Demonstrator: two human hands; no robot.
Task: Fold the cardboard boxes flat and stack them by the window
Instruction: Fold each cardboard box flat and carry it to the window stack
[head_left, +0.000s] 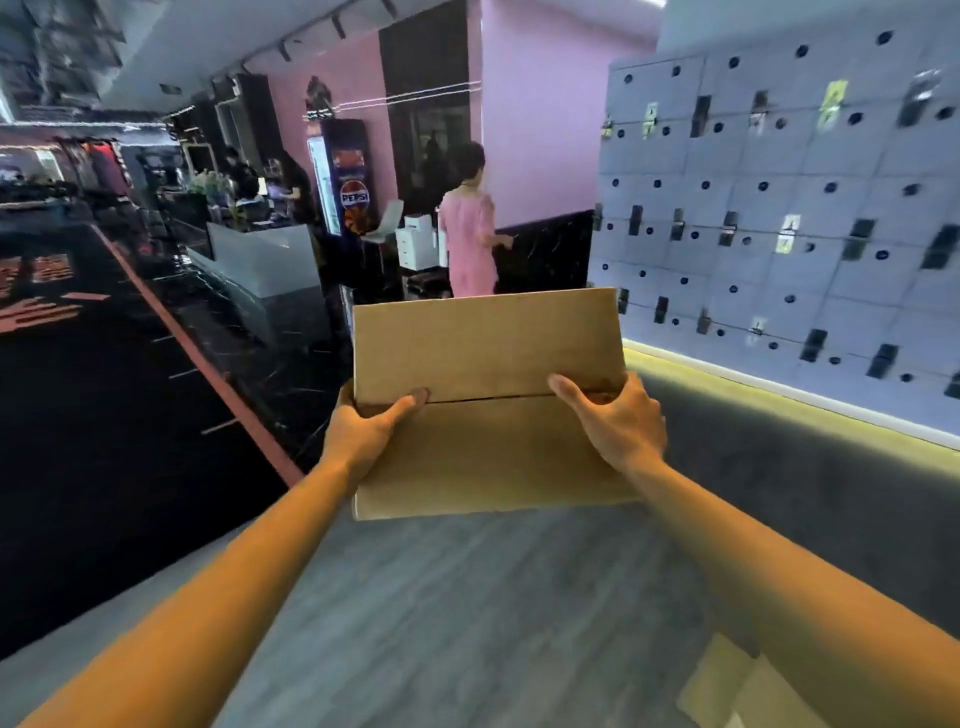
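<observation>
Cardboard box (488, 400) sits at the centre of the frame, held up in the air above the grey floor (467, 597) with both arms stretched forward from the bottom corners. It looks flattened, with a crease or seam running across its middle and the upper half tipped away. The left hand (371, 428) grips its left edge at the seam, thumb lying across the front face, fingers hidden behind. The right hand (615, 415) closes on the right edge at the same height, thumb on the front, fingers wrapped around the back. More cardboard (737, 691) lies on the floor at the lower right. A wall of lockers (779, 208) fills the upper right; a drinks fridge (345, 176) stands far off, upper centre
</observation>
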